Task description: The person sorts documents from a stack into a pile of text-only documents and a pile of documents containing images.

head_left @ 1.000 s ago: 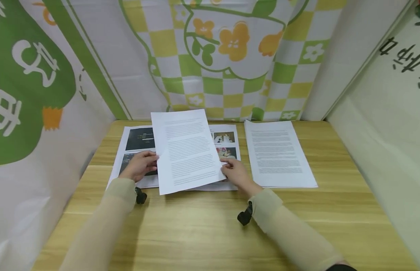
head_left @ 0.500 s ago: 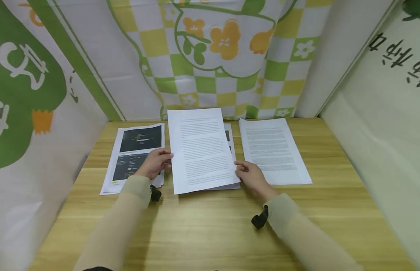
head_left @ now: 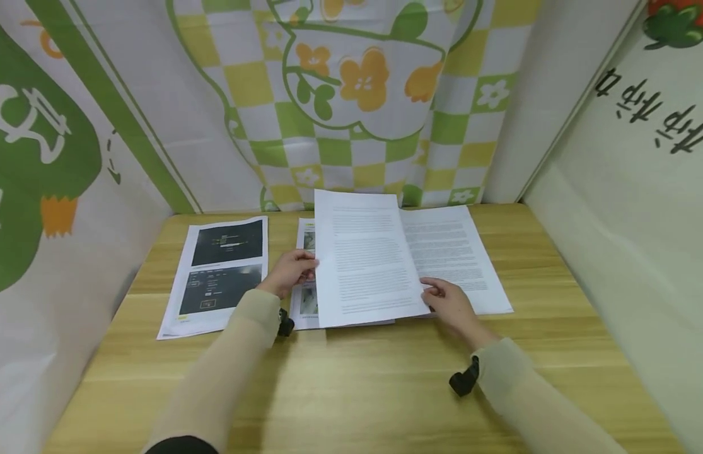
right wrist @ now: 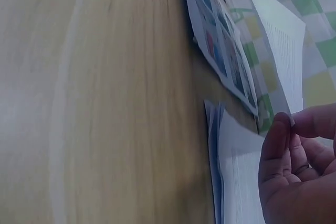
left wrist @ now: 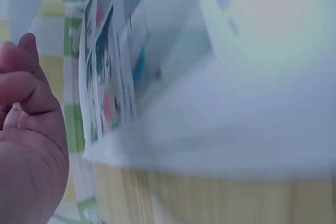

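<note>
A printed sheet of paper (head_left: 368, 258) is held up between both hands, raised off the table and covering parts of two stacks. My left hand (head_left: 291, 271) pinches its left edge. With thumb and fingers, my right hand (head_left: 450, 306) grips the lower right corner; the right wrist view shows this right hand (right wrist: 299, 166) pinching the paper's edge. Under the sheet lies a middle stack with colour photos (head_left: 307, 301), mostly hidden. Partly covered on the right is a stack of text pages (head_left: 464, 252). In the left wrist view, the left hand (left wrist: 31, 140) appears beside the photo pages.
A stack with dark screenshots (head_left: 220, 277) lies at the left of the wooden table (head_left: 351, 391). Patterned cloth (head_left: 362, 126) hangs directly behind the table's back edge. White printed walls (head_left: 618, 208) rise at both sides.
Both hands have carried the sheet rightward, from above the left and middle stacks to above the middle and right ones. The screenshot stack is now uncovered. The head view has shifted slightly.
</note>
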A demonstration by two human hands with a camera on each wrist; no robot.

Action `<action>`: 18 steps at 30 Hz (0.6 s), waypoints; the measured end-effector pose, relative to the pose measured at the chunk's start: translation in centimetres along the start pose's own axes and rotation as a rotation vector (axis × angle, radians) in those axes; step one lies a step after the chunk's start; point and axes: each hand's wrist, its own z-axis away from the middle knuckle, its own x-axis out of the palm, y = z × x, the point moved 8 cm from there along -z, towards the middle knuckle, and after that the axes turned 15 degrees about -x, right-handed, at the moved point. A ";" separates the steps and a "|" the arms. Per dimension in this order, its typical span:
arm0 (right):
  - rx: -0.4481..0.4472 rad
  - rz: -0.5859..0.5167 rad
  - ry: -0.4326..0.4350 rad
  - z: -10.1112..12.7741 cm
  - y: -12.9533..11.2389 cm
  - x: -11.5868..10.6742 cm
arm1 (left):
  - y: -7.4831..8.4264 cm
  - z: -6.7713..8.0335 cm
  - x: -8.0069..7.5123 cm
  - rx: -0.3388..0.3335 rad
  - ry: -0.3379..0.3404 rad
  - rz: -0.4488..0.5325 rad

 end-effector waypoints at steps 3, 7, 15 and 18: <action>0.009 0.001 0.020 0.5 0.7 -0.9 | 0.0 -0.3 1.2 -0.002 -0.004 -0.006; 0.036 -0.023 0.052 1.2 1.4 -2.1 | 0.3 -0.7 2.8 0.003 -0.013 0.006; 0.043 0.013 0.116 2.2 2.5 -5.4 | 2.0 -1.2 6.8 0.014 -0.042 0.023; 0.048 0.027 0.145 2.5 3.3 -6.7 | 2.5 -1.5 8.4 0.017 -0.062 0.023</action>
